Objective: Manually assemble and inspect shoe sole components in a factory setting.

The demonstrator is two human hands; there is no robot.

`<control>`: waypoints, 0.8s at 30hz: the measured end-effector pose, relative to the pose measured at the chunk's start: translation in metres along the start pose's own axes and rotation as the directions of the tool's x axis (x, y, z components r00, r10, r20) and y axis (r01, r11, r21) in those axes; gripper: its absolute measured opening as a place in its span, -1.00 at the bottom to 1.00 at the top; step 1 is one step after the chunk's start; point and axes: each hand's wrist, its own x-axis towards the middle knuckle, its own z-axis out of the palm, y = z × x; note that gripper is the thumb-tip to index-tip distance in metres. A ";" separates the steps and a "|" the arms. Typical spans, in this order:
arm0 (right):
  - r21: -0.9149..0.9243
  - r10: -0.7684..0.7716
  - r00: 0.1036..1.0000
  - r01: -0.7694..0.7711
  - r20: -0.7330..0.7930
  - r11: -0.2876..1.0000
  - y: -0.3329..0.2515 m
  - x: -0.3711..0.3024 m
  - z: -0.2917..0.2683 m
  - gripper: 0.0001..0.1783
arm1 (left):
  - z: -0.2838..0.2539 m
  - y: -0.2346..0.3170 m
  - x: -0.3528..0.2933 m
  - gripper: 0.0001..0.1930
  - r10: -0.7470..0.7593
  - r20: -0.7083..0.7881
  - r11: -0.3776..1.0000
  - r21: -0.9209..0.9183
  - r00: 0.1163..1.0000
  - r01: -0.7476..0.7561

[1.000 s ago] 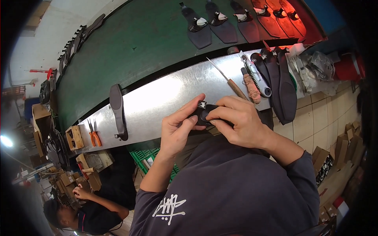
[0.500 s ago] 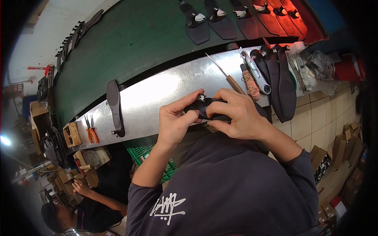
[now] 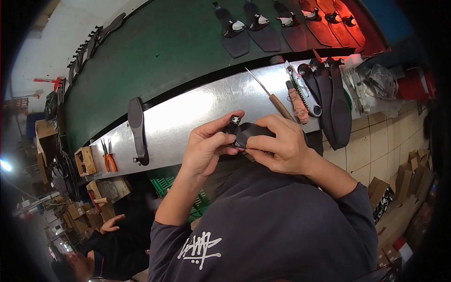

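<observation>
In front of my chest, above the near edge of the metal worktop (image 3: 195,105), both hands grip a black sandal sole piece (image 3: 249,133). My left hand (image 3: 206,148) pinches its left end between thumb and fingers. A dark strap bit with a pale ornament (image 3: 236,119) sticks up beside that index fingertip. My right hand (image 3: 284,145) is wrapped over the other end, its fingers bent against the dark surface. Right beyond that hand lies an awl with a wooden handle (image 3: 281,107). The underside of the piece is hidden.
Right of the awl are a wrapped tool (image 3: 299,104), a utility knife (image 3: 306,91) and stacked dark soles (image 3: 336,108). Another sole (image 3: 136,124), orange pliers (image 3: 109,160) and a wooden box (image 3: 85,160) lie left. Strapped soles line the green belt (image 3: 178,42). A co-worker (image 3: 108,254) sits lower left.
The sole piece has turned so more of its broad dark face shows. The ornament has shifted slightly left, and my left fingers have spread a little. The co-worker's hand has moved right.
</observation>
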 end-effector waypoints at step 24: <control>0.084 0.231 0.973 -0.232 0.026 0.969 -0.004 -0.011 0.008 -0.78 | -0.006 -0.015 -0.001 -0.71 0.000 0.111 0.940 0.339 0.994 -0.038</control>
